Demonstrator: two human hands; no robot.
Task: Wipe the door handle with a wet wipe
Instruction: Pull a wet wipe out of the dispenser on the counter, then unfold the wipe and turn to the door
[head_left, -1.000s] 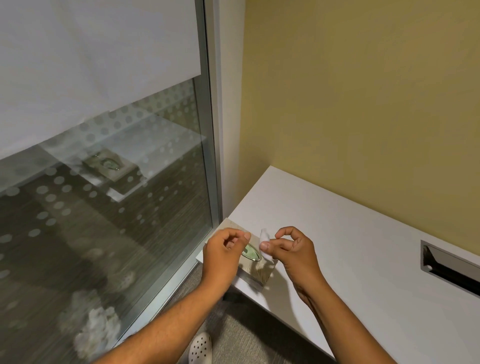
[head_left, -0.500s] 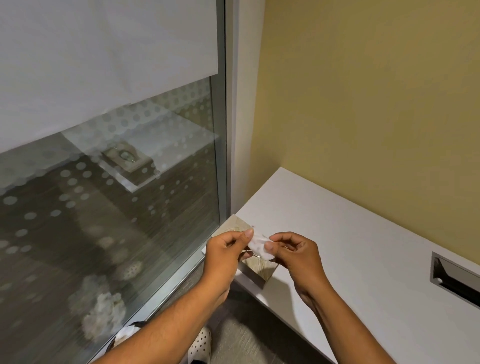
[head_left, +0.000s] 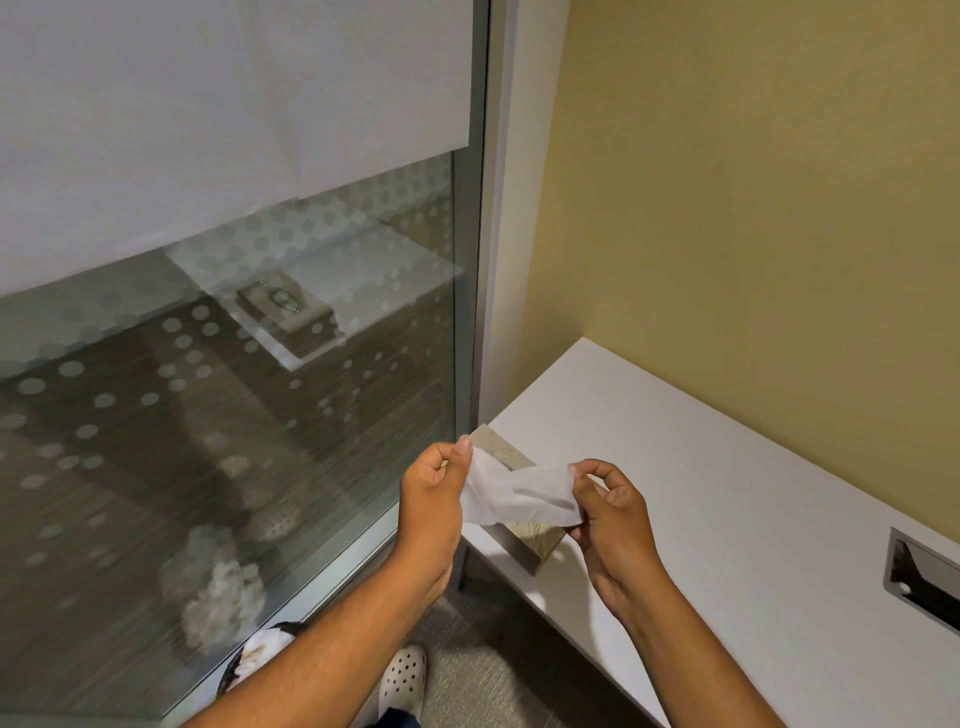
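A person stood at the corner of a white desk (head_left: 727, 493), beside a glass wall (head_left: 234, 441) with a frosted dot pattern. Only the forearms and hands were in view. Between the hands hung a wet wipe (head_left: 519, 493), thin, white and partly unfolded, with a twist near its middle. The left hand (head_left: 431, 493) pinched the wipe's upper left edge between thumb and forefinger. The right hand (head_left: 608, 514) pinched the right edge the same way, its other fingers loosely curled. The wipe was held in the air just above a beige wipe box (head_left: 524, 540) that sat at the desk's near corner, close to the glass.

The wipe looked very light and limp, likely damp and a little clingy, so it would sag and fold on itself unless held at two edges. It would probably tear if pulled hard. Bunching it into the palm of one hand seemed the better hold for wiping. No door handle was visible from where the person stood.
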